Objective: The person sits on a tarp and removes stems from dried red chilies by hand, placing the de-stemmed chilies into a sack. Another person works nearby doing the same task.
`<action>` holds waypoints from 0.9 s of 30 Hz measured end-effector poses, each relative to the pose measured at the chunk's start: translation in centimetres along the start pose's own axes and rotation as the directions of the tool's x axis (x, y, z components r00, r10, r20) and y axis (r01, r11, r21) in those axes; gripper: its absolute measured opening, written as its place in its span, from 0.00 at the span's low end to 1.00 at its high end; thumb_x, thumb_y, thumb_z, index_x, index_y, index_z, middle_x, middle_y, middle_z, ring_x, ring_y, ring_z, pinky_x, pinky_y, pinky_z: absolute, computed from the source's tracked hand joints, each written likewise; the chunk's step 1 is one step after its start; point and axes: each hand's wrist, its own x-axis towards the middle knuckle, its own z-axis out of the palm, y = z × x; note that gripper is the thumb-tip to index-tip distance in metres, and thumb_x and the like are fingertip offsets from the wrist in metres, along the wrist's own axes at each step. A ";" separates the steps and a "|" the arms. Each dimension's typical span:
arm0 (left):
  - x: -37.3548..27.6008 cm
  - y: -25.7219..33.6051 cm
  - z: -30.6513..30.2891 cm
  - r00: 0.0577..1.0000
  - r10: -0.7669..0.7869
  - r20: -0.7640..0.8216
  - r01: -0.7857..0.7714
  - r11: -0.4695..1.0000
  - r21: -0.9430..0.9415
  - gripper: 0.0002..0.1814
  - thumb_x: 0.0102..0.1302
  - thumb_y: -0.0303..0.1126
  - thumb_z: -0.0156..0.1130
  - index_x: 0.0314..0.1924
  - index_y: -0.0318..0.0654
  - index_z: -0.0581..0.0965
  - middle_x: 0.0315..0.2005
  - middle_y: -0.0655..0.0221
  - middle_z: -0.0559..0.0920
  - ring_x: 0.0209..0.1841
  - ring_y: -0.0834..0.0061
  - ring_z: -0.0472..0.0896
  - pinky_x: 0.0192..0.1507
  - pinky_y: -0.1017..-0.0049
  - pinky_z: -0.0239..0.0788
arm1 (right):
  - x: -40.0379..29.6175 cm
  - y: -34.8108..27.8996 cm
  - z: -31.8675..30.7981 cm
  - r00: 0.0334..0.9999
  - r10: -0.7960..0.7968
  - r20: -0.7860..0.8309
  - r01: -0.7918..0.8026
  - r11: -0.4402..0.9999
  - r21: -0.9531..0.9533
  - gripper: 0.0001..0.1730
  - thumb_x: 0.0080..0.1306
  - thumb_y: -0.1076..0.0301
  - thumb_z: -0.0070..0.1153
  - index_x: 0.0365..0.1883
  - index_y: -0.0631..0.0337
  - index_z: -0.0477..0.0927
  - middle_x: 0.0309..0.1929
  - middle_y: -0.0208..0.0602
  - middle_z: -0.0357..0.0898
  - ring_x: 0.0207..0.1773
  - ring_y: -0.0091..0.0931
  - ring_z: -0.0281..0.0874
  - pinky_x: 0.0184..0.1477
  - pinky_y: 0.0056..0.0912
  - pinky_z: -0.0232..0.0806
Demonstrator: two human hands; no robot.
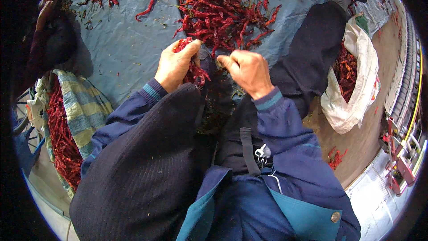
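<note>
My left hand [175,63] is closed around a bunch of dried red chili peppers [195,73], which stick out above and below the fingers near my left knee. To its right, a little apart, is my right hand [249,72], its fingers curled with the thumb against the index finger; whether it pinches something small cannot be made out. Beyond both hands a large heap of dried red chilies [217,6] lies on a blue-grey tarpaulin [133,36], with single pods and stem bits scattered around it.
A checked woven sack [82,107] of chilies stands at the left, a white woven sack [362,107] of chilies at the right. Another person's hand [43,13] shows at the upper left. Red metal machinery [401,170] is at the right edge; a few chilies [337,158] lie on the floor.
</note>
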 end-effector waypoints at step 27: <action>0.6 -2.0 -0.7 0.981 0.077 0.177 -0.041 0.979 -0.200 0.15 0.69 0.32 0.67 0.53 0.35 0.80 0.40 0.69 0.86 0.37 0.78 0.82 0.43 0.75 0.76 | 0.5 -1.0 1.1 0.948 0.313 -0.051 -0.114 0.485 0.867 0.07 0.69 0.71 0.63 0.43 0.64 0.82 0.34 0.31 0.84 0.36 0.21 0.83 0.34 0.24 0.76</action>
